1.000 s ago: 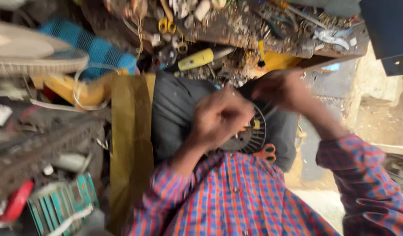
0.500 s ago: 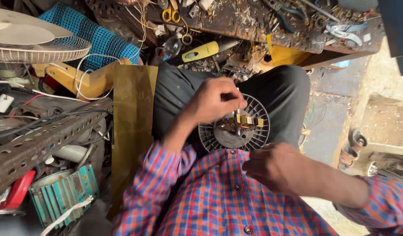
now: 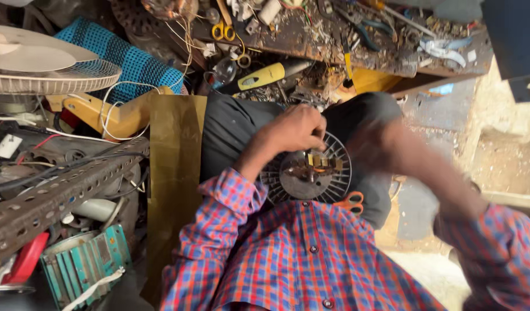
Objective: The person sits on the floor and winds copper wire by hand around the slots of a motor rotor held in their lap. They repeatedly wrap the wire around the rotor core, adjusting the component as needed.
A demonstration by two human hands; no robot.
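A round grey finned motor part (image 3: 294, 179) with a brass-coloured piece at its middle lies on my lap, over dark trousers (image 3: 230, 135). My left hand (image 3: 296, 128) grips its upper rim with curled fingers. My right hand (image 3: 380, 144) is a blur just off the part's right edge, forearm running down to a checked sleeve; its fingers cannot be made out. Orange scissor handles (image 3: 351, 201) poke out under the part's lower right edge.
A cluttered workbench (image 3: 334, 40) lies ahead with a yellow-handled tool (image 3: 265, 75), yellow scissors (image 3: 225, 31) and pliers. To the left are a white fan (image 3: 46, 69), a blue cloth (image 3: 132, 63), a perforated metal bar (image 3: 58, 193) and a teal motor (image 3: 84, 262).
My right hand dropped from beside the part to low in front of my shirt, then swung back up to the part's right side. My left hand stayed on the part.
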